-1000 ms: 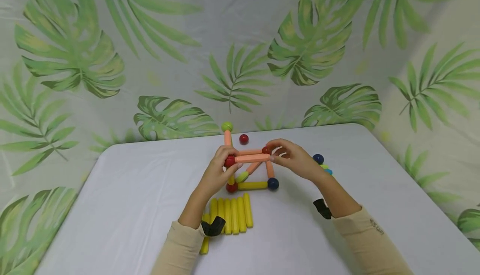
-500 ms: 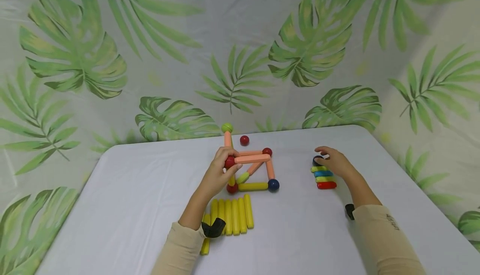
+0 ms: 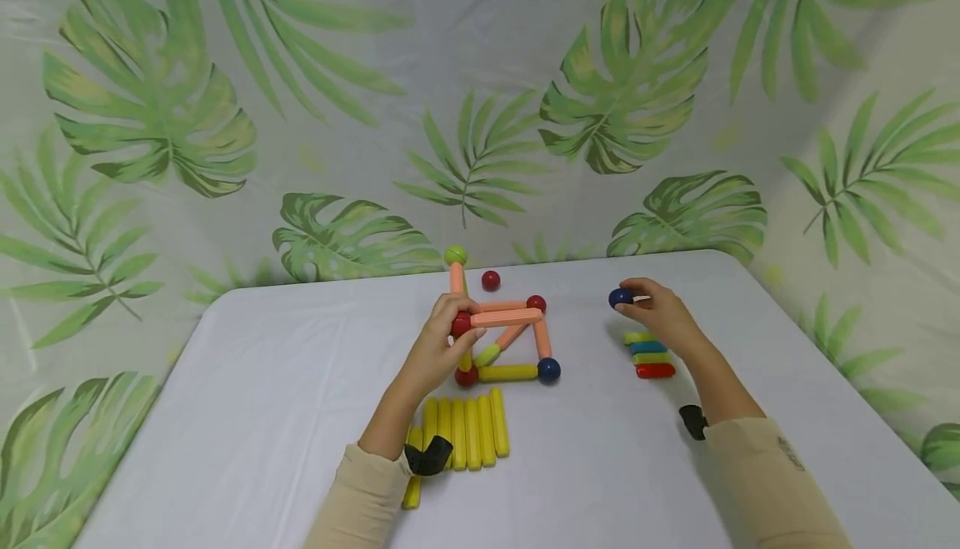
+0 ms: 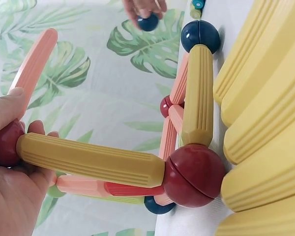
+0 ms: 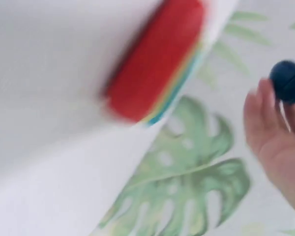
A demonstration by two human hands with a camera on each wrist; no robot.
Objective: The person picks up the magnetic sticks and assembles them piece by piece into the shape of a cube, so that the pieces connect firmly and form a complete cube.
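Observation:
My left hand (image 3: pixel 438 341) grips a red ball (image 4: pixel 9 142) at an upper corner of a frame of sticks and balls. From that ball a pink stick (image 3: pixel 506 316) sticks out to the right, its far end free of any ball in the left wrist view. A yellow stick (image 4: pixel 91 160) runs from it to a lower red ball (image 4: pixel 194 175). Right of the frame, my right hand (image 3: pixel 663 316) pinches a dark blue ball (image 3: pixel 620 298) between thumb and fingers, above the table. That ball also shows in the right wrist view, at the fingertips.
Several yellow sticks (image 3: pixel 472 432) lie side by side in front of the frame, partly under my left forearm. Short coloured sticks, with a red stick (image 3: pixel 656 371) nearest, lie below my right hand. A loose red ball (image 3: pixel 491 281) rests behind the frame. A leaf-print cloth hangs behind.
My right hand has left the pink stick's end, moved right to the short sticks, and picked up the dark blue ball there, lifting it slightly left. My left hand keeps its place.

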